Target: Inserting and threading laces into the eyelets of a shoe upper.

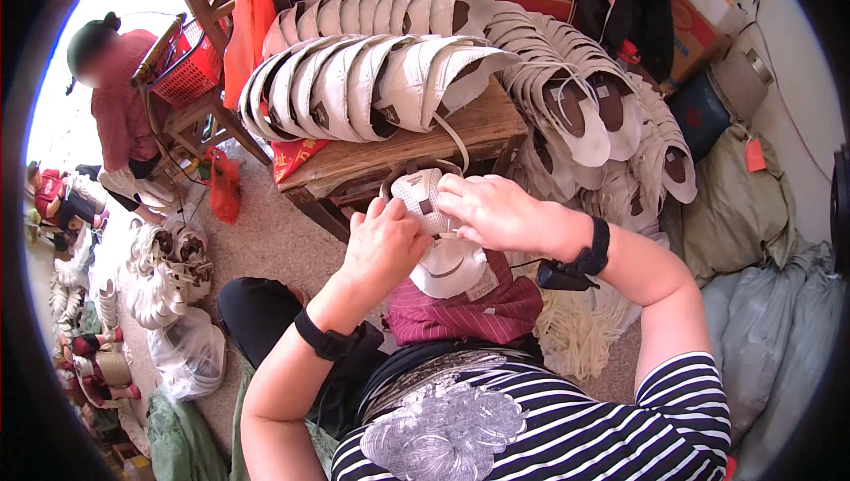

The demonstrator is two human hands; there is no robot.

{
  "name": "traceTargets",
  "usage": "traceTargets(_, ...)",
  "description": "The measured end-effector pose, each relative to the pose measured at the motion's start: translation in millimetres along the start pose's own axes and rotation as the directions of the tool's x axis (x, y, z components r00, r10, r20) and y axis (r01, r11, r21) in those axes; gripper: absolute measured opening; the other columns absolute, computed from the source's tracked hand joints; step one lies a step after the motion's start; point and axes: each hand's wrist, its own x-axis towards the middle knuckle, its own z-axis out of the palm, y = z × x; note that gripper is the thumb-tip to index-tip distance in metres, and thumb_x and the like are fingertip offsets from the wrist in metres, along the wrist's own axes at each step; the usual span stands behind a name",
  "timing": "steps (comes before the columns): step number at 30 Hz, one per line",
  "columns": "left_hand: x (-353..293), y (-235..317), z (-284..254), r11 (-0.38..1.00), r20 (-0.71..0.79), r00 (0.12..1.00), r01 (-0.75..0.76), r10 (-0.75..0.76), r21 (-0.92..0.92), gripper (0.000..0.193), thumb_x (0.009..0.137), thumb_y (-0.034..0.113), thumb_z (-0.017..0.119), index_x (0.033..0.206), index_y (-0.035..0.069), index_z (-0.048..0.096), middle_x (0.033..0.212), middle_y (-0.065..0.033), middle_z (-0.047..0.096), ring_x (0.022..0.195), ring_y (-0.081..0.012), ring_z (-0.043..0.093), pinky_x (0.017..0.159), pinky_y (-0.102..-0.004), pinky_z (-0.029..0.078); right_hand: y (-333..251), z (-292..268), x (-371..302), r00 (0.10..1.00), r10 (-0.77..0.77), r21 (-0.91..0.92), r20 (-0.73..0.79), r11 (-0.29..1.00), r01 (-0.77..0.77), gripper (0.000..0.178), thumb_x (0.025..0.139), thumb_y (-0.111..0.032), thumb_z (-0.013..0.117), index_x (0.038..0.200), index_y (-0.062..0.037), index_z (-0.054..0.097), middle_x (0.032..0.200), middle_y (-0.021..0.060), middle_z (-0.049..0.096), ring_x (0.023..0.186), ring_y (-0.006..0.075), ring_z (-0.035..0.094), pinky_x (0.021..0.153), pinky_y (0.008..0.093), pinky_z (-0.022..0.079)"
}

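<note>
Over my lap, a white and beige shoe upper point(450, 270) with a dark patch is held between both hands. My left hand point(382, 246) is closed on its left side, fingers bent around the edge. My right hand point(500, 212) grips the opposite edge with thumb and fingers pressed together. Whether it also pinches a thread or needle is too small to make out. Beneath the upper, a maroon striped cloth point(469, 313) covers my lap. A pale strap point(453, 140) runs from the stacked uppers down toward my hands.
Nested white shoe uppers point(354, 83) lie on a wooden table point(398, 158) just ahead, with more piled point(575, 100) to its right. Pale laces point(580, 326) hang beside my right knee. Grey sacks point(770, 330) stand far right. At left sits another person point(133, 100) near a red basket point(188, 65).
</note>
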Motion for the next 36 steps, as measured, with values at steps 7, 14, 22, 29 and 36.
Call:
traceTargets(7, 0, -20, 36, 0.914, -0.037, 0.987, 0.134, -0.160, -0.382, 0.011, 0.082, 0.016, 0.070, 0.082, 0.004, 0.071, 0.092, -0.0069, 0.055, 0.084, -0.0220, 0.054, 0.071, -0.0335, 0.045, 24, 0, 8, 0.983, -0.115, 0.075, 0.142, 0.992, 0.105, 0.031, 0.073, -0.013, 0.075, 0.096, -0.0052, 0.056, 0.102, 0.0120, 0.051, 0.086, 0.0329, 0.062, 0.070, 0.0425, 0.052)
traceTargets(14, 1, 11, 27, 0.541, -0.010, 0.923, 0.216, -0.385, -0.813, 0.013, 0.092, 0.013, 0.066, 0.092, 0.000, 0.066, 0.086, -0.0040, 0.056, 0.075, -0.0087, 0.052, 0.068, -0.0238, 0.045, 35, 5, -2, 0.974, -0.216, 0.227, 0.073, 0.954, 0.195, 0.029, 0.075, -0.016, 0.074, 0.095, -0.0050, 0.057, 0.101, 0.0126, 0.050, 0.084, 0.0331, 0.061, 0.070, 0.0437, 0.051)
traceTargets(22, 0, 8, 33, 0.549, 0.010, 0.938, 0.212, -0.347, -0.808, 0.009, 0.093, 0.009, 0.062, 0.097, 0.002, 0.066, 0.078, -0.0028, 0.062, 0.067, -0.0085, 0.053, 0.061, -0.0243, 0.046, 36, 8, 5, 0.976, -0.126, 0.166, 0.177, 0.981, 0.097, 0.028, 0.074, -0.022, 0.074, 0.091, -0.0067, 0.059, 0.097, 0.0120, 0.053, 0.083, 0.0337, 0.061, 0.071, 0.0451, 0.050)
traceTargets(29, 0, 2, 40, 0.376, 0.097, 0.930, 0.238, -0.356, -0.896, 0.011, 0.099, 0.008, 0.053, 0.102, 0.001, 0.061, 0.095, -0.0018, 0.068, 0.069, -0.0031, 0.051, 0.062, -0.0197, 0.046, 31, 17, 4, 0.979, 0.118, 0.412, 0.167, 0.894, -0.178, 0.021, 0.078, -0.027, 0.068, 0.082, -0.0063, 0.065, 0.092, 0.0119, 0.058, 0.083, 0.0328, 0.063, 0.073, 0.0428, 0.051)
traceTargets(36, -3, -2, 50, 0.177, 0.098, 0.920, 0.176, -0.379, -0.968, 0.008, 0.098, 0.006, 0.053, 0.101, 0.002, 0.059, 0.100, -0.0025, 0.067, 0.070, -0.0039, 0.051, 0.066, -0.0200, 0.047, 11, 42, 1, 0.918, 0.357, 0.646, -0.174, 0.745, -0.168, 0.017, 0.083, -0.019, 0.068, 0.089, -0.0027, 0.066, 0.081, 0.0087, 0.062, 0.069, 0.0203, 0.059, 0.064, 0.0312, 0.049)
